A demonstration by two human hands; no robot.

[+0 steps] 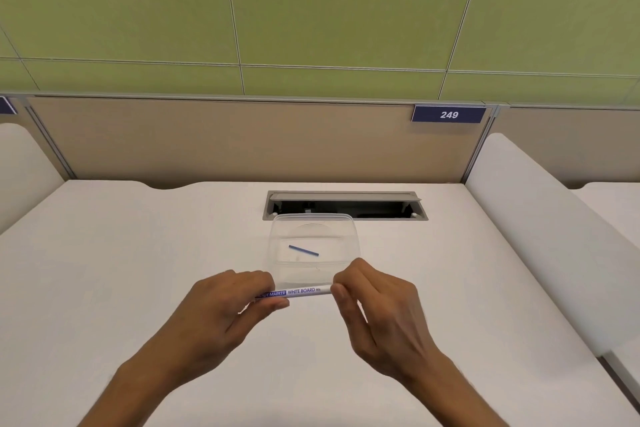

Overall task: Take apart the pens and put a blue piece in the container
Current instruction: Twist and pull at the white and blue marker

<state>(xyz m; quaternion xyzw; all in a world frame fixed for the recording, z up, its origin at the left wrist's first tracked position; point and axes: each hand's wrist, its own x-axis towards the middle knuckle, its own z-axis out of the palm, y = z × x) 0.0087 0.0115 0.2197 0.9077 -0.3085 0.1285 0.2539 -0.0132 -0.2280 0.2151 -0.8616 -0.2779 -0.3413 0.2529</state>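
Note:
A white whiteboard marker pen (300, 291) with blue lettering lies level between my two hands, just above the desk. My left hand (227, 308) grips its left end with thumb and curled fingers. My right hand (372, 308) pinches its right end, hiding the tip. Just behind the pen stands a clear plastic container (277, 234). A thin blue rod (303, 250) lies inside it, on the bottom.
The white desk (138, 253) spreads to both sides. A grey cable hatch (346, 206) stands open behind the container. Beige partition panels close the back, one bearing a blue sign 249 (449, 114). White side dividers (540, 218) flank the desk.

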